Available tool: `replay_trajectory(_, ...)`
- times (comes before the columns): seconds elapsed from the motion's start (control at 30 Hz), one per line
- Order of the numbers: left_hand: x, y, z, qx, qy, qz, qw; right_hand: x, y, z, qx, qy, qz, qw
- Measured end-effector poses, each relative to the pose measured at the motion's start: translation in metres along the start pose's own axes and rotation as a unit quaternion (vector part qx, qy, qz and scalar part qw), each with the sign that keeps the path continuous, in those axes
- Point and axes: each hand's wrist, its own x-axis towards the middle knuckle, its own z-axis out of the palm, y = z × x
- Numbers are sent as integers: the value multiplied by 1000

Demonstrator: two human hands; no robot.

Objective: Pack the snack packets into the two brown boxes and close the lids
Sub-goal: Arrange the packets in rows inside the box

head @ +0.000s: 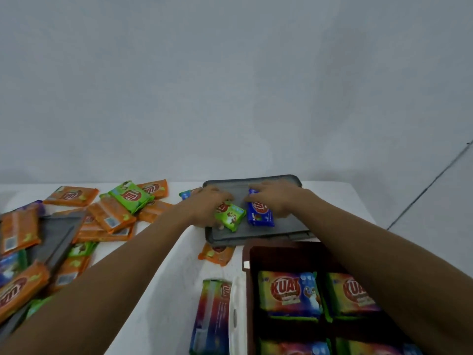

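I work across the white counter (163,290). Nearest me stands one brown box (281,254), open, with rainbow packets (289,293) already laid in rows. Just beyond it lies a grey lid (286,228) carrying the green packet (231,217) and the blue packet (261,213) side by side. Procedure: lift both clear of the lid, then set each flat into free space in the box. Left hand (207,203): fingers curled round the green packet. Right hand (273,197): fingers closed over the blue packet's far end.
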Motion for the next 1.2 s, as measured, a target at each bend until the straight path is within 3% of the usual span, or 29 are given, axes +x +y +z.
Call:
replay_trajectory(0.2,-2,-15,3,-28,41,-14,999,10,7,1,2,24,-24,999)
replay_trajectory(0.33,-11,-18,-1,-103,71,-60,990,-4,18,8,148,35,-12,988)
replay_trajectory(0.47,-25,2,-18,-137,73,-58,986,-39,26,5,208,97,0,973)
replay_trajectory(0.6,-45,37,-43,-142,110,-41,983,-89,31,2,303,159,47,938)
replay_trajectory(0.73,-72,81,-60,-182,177,-20,967,-151,20,5,420,209,74,880)
replay_trajectory(0.83,-90,115,-61,-142,210,12,967,-192,7,11,463,232,89,851)
replay_trajectory(1.1,-107,184,-22,-30,178,91,979,-258,-21,61,366,153,97,913)
replay_trajectory(1.2,-106,196,-3,21,176,97,979,-261,-21,86,234,154,88,956)
